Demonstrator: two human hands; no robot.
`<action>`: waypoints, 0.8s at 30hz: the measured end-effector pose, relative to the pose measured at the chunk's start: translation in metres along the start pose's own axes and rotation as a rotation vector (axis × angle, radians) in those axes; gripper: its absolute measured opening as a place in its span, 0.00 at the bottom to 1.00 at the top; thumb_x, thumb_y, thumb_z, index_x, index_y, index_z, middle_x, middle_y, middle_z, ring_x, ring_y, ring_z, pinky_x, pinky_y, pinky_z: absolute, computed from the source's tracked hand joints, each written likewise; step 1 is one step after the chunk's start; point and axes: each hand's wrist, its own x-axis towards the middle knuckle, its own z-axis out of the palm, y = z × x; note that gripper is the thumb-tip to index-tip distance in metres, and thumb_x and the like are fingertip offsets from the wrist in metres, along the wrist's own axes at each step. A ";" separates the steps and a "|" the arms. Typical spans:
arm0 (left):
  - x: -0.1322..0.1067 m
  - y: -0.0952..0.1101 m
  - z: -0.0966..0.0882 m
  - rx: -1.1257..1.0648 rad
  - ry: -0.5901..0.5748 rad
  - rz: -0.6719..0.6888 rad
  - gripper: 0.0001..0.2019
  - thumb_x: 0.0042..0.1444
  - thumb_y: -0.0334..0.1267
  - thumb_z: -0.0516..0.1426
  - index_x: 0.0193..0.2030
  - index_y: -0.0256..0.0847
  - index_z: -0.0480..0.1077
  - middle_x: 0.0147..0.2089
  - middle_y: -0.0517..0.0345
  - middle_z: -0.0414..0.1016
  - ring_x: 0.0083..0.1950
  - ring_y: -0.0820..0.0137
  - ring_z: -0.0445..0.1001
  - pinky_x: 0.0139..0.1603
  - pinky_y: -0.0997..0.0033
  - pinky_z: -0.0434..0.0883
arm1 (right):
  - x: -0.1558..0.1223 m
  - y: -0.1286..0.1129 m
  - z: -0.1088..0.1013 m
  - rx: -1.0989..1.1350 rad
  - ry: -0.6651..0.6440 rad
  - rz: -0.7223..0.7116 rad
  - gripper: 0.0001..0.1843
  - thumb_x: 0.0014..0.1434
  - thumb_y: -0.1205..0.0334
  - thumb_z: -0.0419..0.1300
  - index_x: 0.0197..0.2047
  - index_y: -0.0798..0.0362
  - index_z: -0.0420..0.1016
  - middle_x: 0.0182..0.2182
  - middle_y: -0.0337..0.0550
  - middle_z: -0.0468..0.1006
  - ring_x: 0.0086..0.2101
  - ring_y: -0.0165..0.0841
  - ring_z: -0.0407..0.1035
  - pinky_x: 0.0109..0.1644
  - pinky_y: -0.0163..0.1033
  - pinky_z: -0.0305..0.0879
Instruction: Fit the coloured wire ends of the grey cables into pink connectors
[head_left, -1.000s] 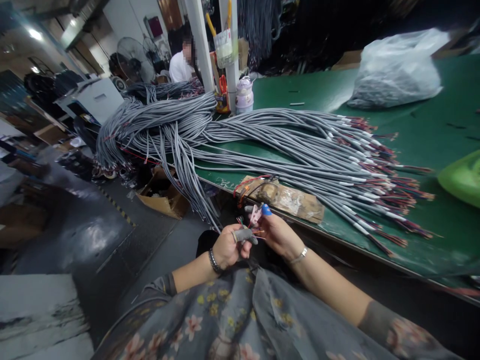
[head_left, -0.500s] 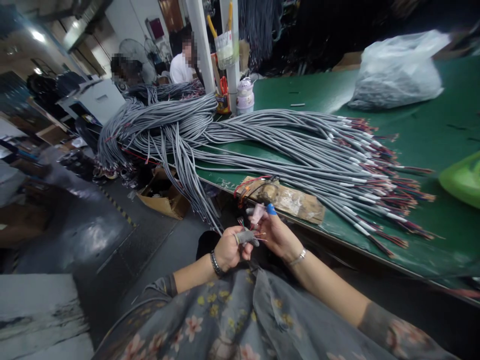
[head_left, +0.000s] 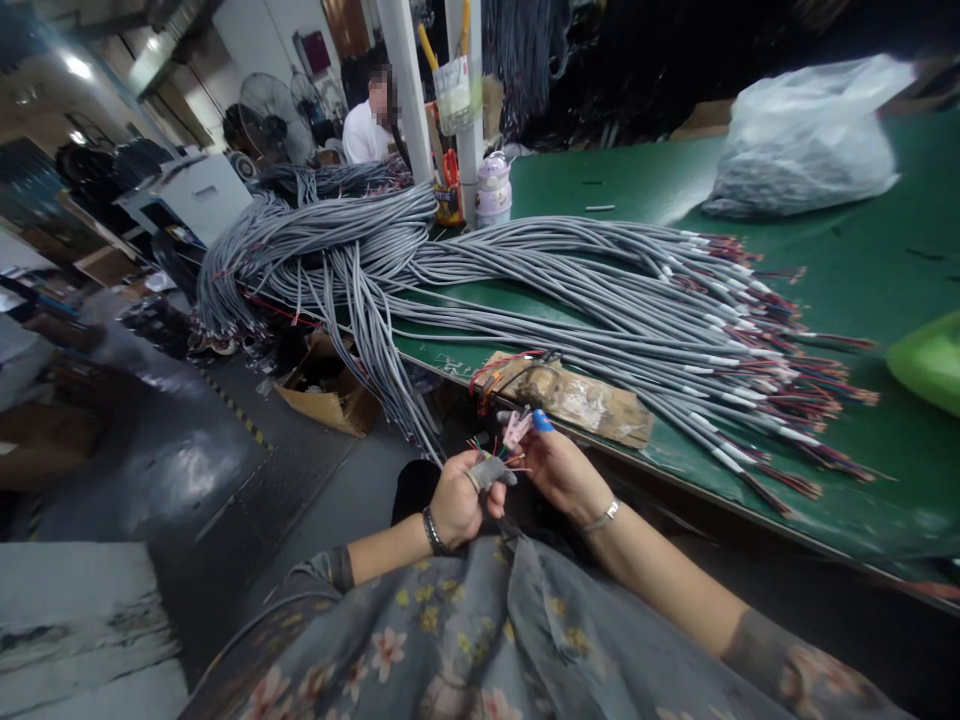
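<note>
Far beyond the fingers [head_left: 541, 421] and to their right, a whitish plastic bag [head_left: 806, 145] sat on the green tabletop [head_left: 622, 180]; nearer, well to their right, lay something bright green [head_left: 930, 365], cut off by the view's edge. Straight out past the fingers stood a lilac container [head_left: 493, 190], just beside a pale post [head_left: 469, 165] bearing a clear cup [head_left: 454, 95] with yellow-handled tools. Farther out and leftward were a person in a white top [head_left: 364, 135], a large fan [head_left: 271, 118] and a white cabinet [head_left: 201, 205]. Left of the fingers, below table level, was an open cardboard box [head_left: 334, 408]; farther left, a yellow-and-black strip [head_left: 236, 410] crossed the floor [head_left: 300, 520].
</note>
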 end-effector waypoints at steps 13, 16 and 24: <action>0.004 -0.002 0.001 0.024 0.019 -0.038 0.21 0.34 0.54 0.64 0.21 0.37 0.66 0.12 0.63 0.63 0.10 0.79 0.56 0.12 0.77 0.53 | 0.003 0.003 0.001 0.049 0.029 -0.008 0.19 0.46 0.43 0.67 0.29 0.52 0.77 0.21 0.37 0.73 0.21 0.28 0.62 0.24 0.34 0.60; 0.003 -0.002 0.000 0.034 0.010 -0.031 0.21 0.34 0.55 0.64 0.21 0.37 0.66 0.12 0.63 0.63 0.10 0.79 0.57 0.12 0.76 0.53 | 0.000 0.000 0.002 0.085 0.001 0.038 0.20 0.48 0.41 0.65 0.29 0.52 0.77 0.23 0.38 0.74 0.21 0.27 0.63 0.24 0.33 0.61; -0.004 -0.002 -0.001 0.054 0.013 0.036 0.23 0.35 0.57 0.64 0.20 0.37 0.65 0.12 0.62 0.64 0.10 0.79 0.58 0.12 0.77 0.54 | -0.003 -0.002 -0.002 0.051 -0.049 0.089 0.18 0.52 0.43 0.63 0.30 0.51 0.77 0.25 0.39 0.76 0.22 0.27 0.64 0.26 0.33 0.61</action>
